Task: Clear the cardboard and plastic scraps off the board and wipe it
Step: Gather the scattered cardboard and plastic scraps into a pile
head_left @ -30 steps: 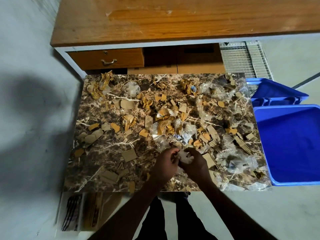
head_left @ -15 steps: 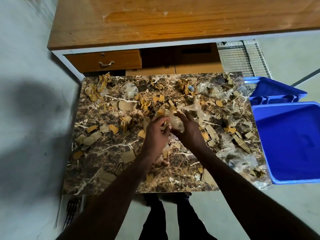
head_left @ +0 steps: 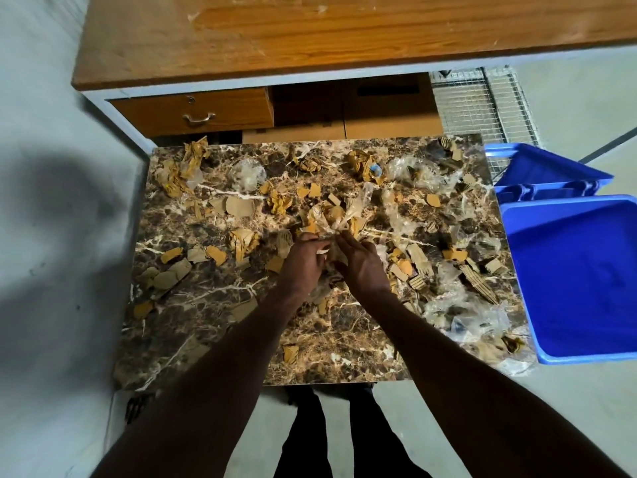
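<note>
A dark marble-patterned board lies in front of me, strewn with brown cardboard scraps and crumpled clear plastic scraps. Both my hands meet over the board's middle. My left hand and my right hand together grip a bunch of plastic and cardboard scraps that sticks out above the fingertips. Loose scraps lie thickest along the right side and the far edge.
A blue bin stands against the board's right edge, a second blue bin behind it. A wooden desk with a drawer overhangs the far side. A wire rack sits at the far right. Grey floor surrounds everything.
Both hands moved from the board's near edge up to its middle, gathering scraps into one bunch. The near centre of the board now shows fewer scraps.
</note>
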Tool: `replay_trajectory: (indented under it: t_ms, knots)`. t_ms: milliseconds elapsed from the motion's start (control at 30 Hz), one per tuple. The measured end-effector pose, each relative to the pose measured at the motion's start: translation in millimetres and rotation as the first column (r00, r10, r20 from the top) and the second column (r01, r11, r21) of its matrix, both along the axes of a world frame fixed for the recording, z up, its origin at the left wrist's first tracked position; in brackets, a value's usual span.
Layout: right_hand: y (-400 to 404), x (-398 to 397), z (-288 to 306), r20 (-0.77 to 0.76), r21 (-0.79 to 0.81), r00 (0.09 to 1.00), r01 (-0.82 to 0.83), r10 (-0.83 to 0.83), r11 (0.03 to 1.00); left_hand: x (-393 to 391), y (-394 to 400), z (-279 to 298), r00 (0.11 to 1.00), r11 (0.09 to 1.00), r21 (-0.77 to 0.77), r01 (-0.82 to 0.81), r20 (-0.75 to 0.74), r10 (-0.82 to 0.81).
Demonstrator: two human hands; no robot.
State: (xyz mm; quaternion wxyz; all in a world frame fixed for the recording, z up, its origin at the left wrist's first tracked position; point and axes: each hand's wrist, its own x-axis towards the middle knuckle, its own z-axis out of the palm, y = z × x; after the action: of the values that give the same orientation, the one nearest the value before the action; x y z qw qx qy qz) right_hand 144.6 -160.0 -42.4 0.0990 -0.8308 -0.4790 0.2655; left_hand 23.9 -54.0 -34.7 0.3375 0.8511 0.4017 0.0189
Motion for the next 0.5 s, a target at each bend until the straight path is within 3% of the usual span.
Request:
replay_trajectory:
  t_ms: [200,367,500]
  knots:
    - [7,1,9,-0.060,0.056,0.997,0.060,-0.057,0.997,7,-2,8,0.999,0.998,-0.034,-0.048,0.013,0.048]
    - [-4,6,43,-0.136,0.201,0.976,0.193,-0.168,0.960,14,-14,37,0.995,0.971,0.231,-0.061,-0.064,0.078]
    - [-29,21,71,-0.075,0.257,0.977,0.214,-0.202,0.942,21,-22,61,0.988,0.934,0.357,-0.016,-0.140,0.070]
